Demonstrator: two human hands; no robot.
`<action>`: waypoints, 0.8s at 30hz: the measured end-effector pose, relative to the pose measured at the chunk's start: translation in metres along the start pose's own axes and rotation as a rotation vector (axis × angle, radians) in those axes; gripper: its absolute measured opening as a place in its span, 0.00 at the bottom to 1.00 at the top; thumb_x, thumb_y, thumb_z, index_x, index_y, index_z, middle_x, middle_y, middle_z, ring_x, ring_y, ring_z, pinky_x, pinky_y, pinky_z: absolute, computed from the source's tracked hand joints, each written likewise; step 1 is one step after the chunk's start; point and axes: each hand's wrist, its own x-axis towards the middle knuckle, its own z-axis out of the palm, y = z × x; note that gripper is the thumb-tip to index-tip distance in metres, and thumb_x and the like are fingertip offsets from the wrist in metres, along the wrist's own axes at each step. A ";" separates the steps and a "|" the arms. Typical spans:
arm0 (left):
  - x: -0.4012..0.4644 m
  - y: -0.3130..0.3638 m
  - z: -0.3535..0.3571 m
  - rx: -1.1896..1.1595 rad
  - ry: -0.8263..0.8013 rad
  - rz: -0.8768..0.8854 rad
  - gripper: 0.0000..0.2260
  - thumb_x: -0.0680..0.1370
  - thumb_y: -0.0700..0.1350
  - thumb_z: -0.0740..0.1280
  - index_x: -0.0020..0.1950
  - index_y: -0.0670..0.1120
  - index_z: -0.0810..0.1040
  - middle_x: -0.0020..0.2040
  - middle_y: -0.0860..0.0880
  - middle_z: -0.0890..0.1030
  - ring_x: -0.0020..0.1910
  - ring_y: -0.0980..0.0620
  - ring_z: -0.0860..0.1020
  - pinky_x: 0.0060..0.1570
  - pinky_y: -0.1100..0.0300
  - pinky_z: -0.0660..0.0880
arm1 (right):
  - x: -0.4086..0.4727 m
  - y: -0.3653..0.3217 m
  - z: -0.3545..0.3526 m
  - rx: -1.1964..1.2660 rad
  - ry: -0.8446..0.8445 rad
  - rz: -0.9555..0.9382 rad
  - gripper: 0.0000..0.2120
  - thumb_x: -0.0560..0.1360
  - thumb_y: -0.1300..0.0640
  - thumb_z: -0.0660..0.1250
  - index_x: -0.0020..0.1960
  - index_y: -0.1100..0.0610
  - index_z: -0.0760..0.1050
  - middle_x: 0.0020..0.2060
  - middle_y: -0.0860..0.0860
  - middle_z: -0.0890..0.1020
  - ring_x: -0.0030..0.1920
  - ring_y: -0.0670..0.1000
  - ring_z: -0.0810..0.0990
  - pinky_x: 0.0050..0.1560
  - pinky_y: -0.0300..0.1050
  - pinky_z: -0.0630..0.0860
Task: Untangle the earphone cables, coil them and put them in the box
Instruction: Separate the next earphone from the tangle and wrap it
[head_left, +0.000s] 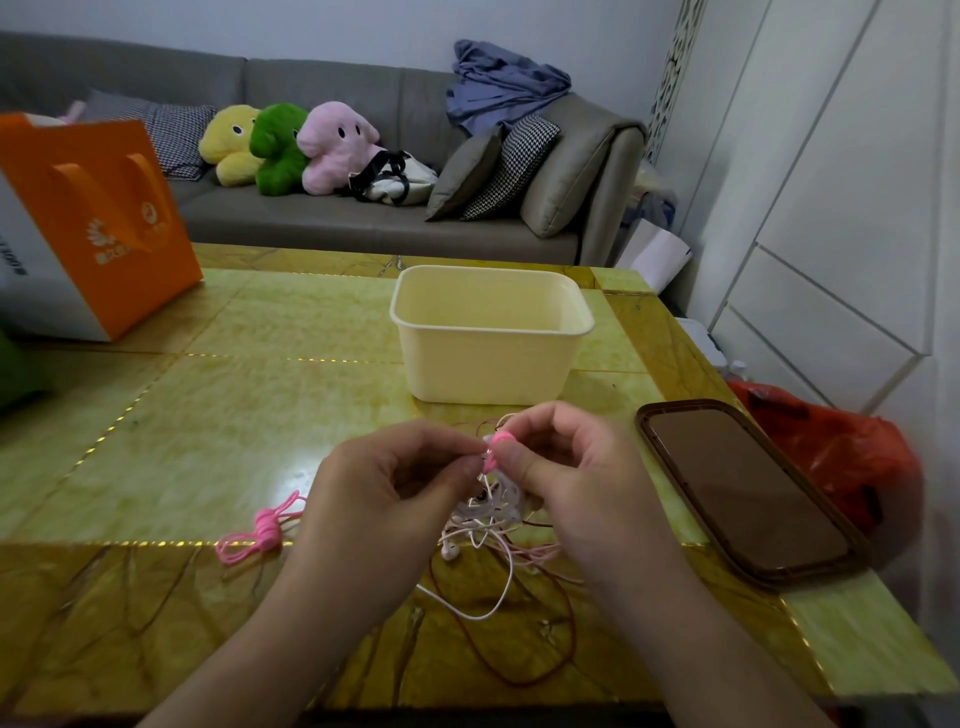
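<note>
Both hands, left (387, 480) and right (563, 470), pinched the tangled white-and-pink earphone cables (488, 512) over the glossy yellow-green table (260, 415) near the cream plastic box (491, 332), so I'd have teased loops loose gently, never yanked.

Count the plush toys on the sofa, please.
3, side by side on the sofa seat: yellow plush leftmost, green plush in the middle, pink plush rightmost. Cushions could hide others.

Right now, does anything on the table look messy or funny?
Yes. The earphone cables lie in a knotted heap, white, pink and dark red wires crossing, between the left hand and right hand, which pinch a pink bit on top. The box looks empty. One pink coil lies apart, already bundled.
</note>
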 end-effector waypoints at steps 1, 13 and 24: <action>0.000 0.000 0.000 -0.001 0.007 0.003 0.09 0.76 0.35 0.76 0.48 0.50 0.88 0.40 0.52 0.88 0.41 0.53 0.87 0.44 0.60 0.83 | 0.000 0.001 0.001 0.027 -0.002 0.012 0.03 0.78 0.66 0.75 0.46 0.61 0.82 0.35 0.51 0.86 0.35 0.44 0.82 0.35 0.37 0.76; 0.000 0.000 0.000 -0.002 0.035 0.009 0.10 0.75 0.35 0.77 0.46 0.52 0.88 0.39 0.52 0.88 0.41 0.52 0.87 0.45 0.56 0.84 | 0.002 0.001 0.000 0.030 0.067 0.066 0.04 0.77 0.65 0.76 0.48 0.58 0.82 0.40 0.56 0.88 0.38 0.50 0.84 0.38 0.44 0.80; 0.002 -0.003 -0.002 -0.035 0.102 -0.004 0.09 0.75 0.35 0.77 0.44 0.51 0.89 0.40 0.52 0.88 0.41 0.53 0.87 0.43 0.61 0.82 | 0.002 0.001 -0.007 -0.054 -0.152 0.040 0.07 0.77 0.63 0.77 0.51 0.55 0.83 0.40 0.56 0.88 0.35 0.48 0.84 0.36 0.42 0.78</action>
